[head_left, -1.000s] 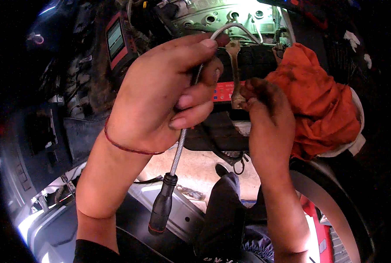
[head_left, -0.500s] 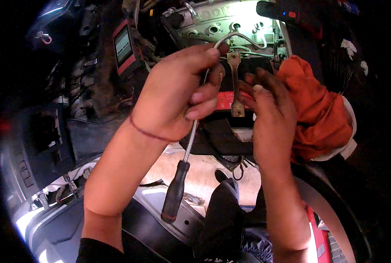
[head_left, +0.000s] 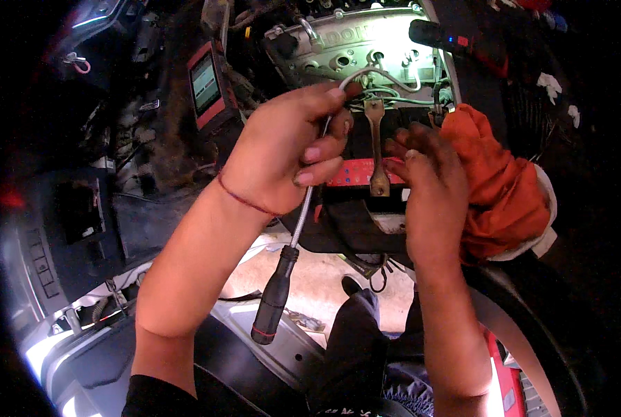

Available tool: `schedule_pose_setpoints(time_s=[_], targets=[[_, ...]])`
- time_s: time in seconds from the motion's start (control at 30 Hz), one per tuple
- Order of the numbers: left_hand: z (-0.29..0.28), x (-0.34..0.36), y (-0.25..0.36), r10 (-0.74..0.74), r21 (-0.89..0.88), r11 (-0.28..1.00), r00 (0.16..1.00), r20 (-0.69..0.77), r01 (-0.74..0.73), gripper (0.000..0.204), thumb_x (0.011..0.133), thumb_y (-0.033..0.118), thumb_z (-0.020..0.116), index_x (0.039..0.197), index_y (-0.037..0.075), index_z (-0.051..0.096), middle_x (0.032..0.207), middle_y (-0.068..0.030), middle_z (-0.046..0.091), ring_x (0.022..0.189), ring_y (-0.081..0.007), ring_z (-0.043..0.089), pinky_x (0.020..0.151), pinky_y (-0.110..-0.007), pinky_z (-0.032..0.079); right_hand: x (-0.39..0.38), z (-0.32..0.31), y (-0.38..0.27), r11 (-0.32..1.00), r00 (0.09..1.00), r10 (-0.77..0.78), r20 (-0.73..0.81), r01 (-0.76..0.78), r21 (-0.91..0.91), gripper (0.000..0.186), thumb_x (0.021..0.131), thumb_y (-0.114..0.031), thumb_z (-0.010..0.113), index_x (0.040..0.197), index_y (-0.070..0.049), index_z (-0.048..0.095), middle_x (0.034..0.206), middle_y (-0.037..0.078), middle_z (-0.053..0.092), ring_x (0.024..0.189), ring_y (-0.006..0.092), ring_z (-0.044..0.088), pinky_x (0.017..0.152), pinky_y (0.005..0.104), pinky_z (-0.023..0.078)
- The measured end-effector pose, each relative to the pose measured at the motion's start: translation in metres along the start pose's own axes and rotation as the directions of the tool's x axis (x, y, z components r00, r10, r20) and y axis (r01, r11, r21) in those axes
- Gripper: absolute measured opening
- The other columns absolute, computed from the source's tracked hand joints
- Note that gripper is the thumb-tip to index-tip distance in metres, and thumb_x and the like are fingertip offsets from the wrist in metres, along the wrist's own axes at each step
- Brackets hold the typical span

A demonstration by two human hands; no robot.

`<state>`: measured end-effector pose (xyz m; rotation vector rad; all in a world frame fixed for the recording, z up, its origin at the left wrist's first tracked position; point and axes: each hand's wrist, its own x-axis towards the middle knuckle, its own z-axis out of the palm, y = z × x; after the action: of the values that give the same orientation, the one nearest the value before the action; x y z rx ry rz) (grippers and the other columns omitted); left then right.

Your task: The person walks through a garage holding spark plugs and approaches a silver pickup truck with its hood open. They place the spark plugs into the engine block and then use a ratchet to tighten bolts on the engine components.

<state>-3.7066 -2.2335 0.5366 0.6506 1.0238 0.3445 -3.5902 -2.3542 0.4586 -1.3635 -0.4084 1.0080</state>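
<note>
My left hand [head_left: 289, 132] is closed around the shaft of a flexible-shaft tool [head_left: 274, 299], whose black screwdriver-like handle hangs below the wrist. Above my thumb, a pale bendy cable [head_left: 376, 70], apparently the tool's other end, arcs right and drops toward holes in the lit metal engine cover [head_left: 324, 52]. The tip is lost in glare. My right hand [head_left: 436, 187] hovers with loosely bent, parted fingers and seems to hold nothing. Just left of its fingertips stands a worn metal bracket [head_left: 376, 142] with a hole at each end.
An orange cloth [head_left: 502, 184] is bunched right of my right hand. A black work light [head_left: 439, 35] shines on the engine. A red-framed screen device [head_left: 206, 83] leans at the left. A red panel [head_left: 349, 174] lies behind the bracket. My shoe and the floor [head_left: 310, 278] show below.
The engine, bracket and screen device sit slightly lower in the picture, as the view has shifted. My hands keep nearly the same pose, and the black handle has swung slightly up and left.
</note>
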Motion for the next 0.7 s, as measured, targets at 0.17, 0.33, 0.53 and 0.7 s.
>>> schedule_pose_setpoints(time_s=[0.17, 0.33, 0.53, 0.7], targets=[[-0.003, -0.012, 0.008, -0.017, 0.024, 1.000, 1.000, 0.008, 0.016, 0.030, 0.099, 0.019, 0.045, 0.124, 0.004, 0.053, 0.073, 0.0011, 0.049, 0.041, -0.0032, 0.030, 0.030, -0.018, 0.021, 0.007, 0.005, -0.010, 0.999, 1.000, 0.021, -0.004, -0.021, 0.047, 0.036, 0.093, -0.006, 0.047, 0.125, 0.009, 0.049, 0.118, 0.018, 0.060, 0.106, 0.0250, 0.063, 0.089, 0.0327, 0.052], [-0.005, -0.022, 0.012, -0.038, 0.047, 0.998, 0.999, 0.006, 0.038, 0.032, 0.099, 0.019, 0.045, 0.126, 0.004, 0.052, 0.072, 0.0016, 0.047, 0.041, -0.0030, 0.030, 0.030, -0.018, 0.021, 0.010, 0.005, -0.007, 0.998, 0.999, -0.001, -0.055, 0.004, 0.061, 0.030, 0.091, -0.005, 0.047, 0.118, 0.007, 0.054, 0.111, 0.014, 0.063, 0.101, 0.0211, 0.063, 0.088, 0.0315, 0.050], [-0.003, -0.038, 0.016, -0.076, 0.053, 0.996, 0.997, -0.006, 0.077, 0.033, 0.100, 0.019, 0.044, 0.129, 0.005, 0.051, 0.072, 0.0017, 0.046, 0.042, -0.0031, 0.030, 0.031, -0.018, 0.021, 0.019, 0.003, -0.015, 1.000, 0.999, -0.018, -0.047, 0.019, 0.021, 0.033, 0.091, -0.007, 0.048, 0.121, 0.008, 0.053, 0.113, 0.015, 0.062, 0.102, 0.0229, 0.063, 0.089, 0.0330, 0.051], [-0.006, -0.032, 0.016, -0.052, 0.045, 0.998, 0.998, 0.032, 0.051, 0.029, 0.100, 0.018, 0.043, 0.124, 0.005, 0.053, 0.072, 0.0011, 0.046, 0.042, -0.0035, 0.031, 0.031, -0.018, 0.021, 0.029, 0.008, -0.018, 0.997, 0.994, -0.045, -0.097, 0.051, 0.059, 0.030, 0.091, -0.006, 0.048, 0.116, 0.006, 0.057, 0.106, 0.011, 0.064, 0.097, 0.0197, 0.063, 0.085, 0.0307, 0.051]])
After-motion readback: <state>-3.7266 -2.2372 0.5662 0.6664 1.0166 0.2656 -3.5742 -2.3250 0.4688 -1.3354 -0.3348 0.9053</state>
